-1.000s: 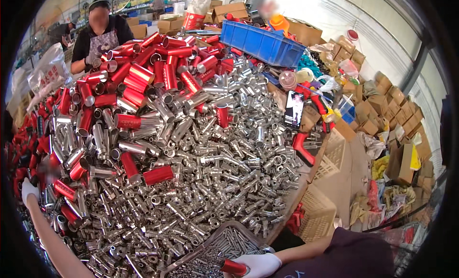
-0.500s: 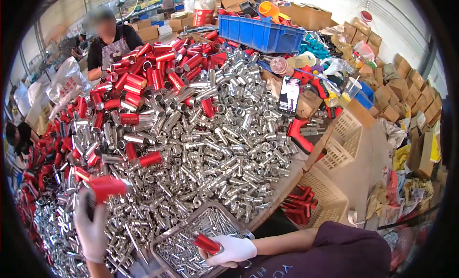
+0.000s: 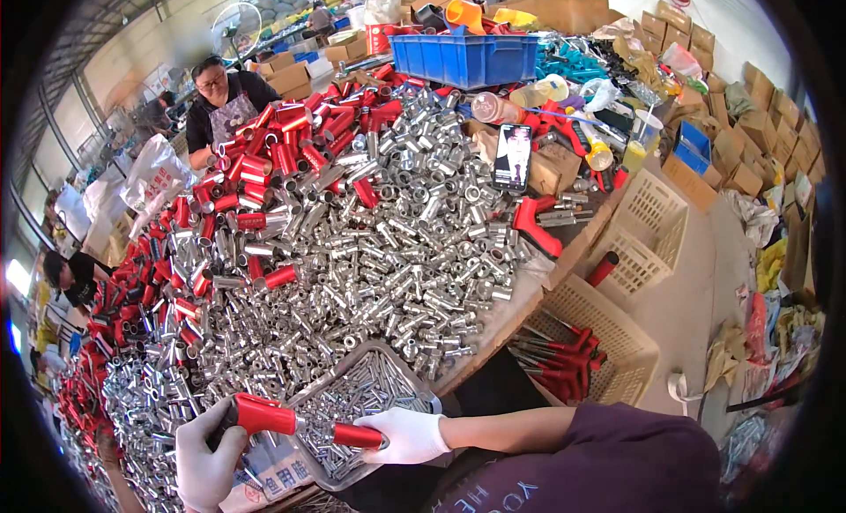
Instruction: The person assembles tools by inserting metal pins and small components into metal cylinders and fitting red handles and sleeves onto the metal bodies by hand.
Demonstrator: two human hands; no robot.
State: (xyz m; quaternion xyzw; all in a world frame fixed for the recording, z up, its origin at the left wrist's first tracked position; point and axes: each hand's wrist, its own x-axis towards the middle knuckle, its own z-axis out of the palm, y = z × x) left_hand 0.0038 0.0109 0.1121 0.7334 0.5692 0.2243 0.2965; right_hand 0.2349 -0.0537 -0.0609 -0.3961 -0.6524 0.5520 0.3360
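Note:
My left hand (image 3: pixel 204 456), in a white glove with a grey palm, is closed around the dark end of a red tool body (image 3: pixel 269 416). A short silver tip sticks out of that body toward the right. My gloved right hand (image 3: pixel 407 435) grips a red metal tube (image 3: pixel 354 435). The tube's far end is close to the silver tip; whether they touch I cannot tell. Below both pieces lies a grey plastic tray (image 3: pixel 421 391) of small silver bolts and pins. Beyond it spreads a large heap of silver metal fittings (image 3: pixel 388 275).
Red tubes (image 3: pixel 282 275) cover the heap's far left. A blue crate (image 3: pixel 467 59), a lit phone (image 3: pixel 511 159) and a red pistol-shaped tool (image 3: pixel 536 224) lie farther back. Cream baskets (image 3: pixel 630 350) stand at right, one with red-handled tools. A co-worker (image 3: pixel 227 103) sits opposite; another person's forearm (image 3: pixel 119 473) shows lower left.
My left hand has come down and right with the red tool body, bringing it near the red tube. My right hand still holds the tube, now turned more level. The view has shifted slightly.

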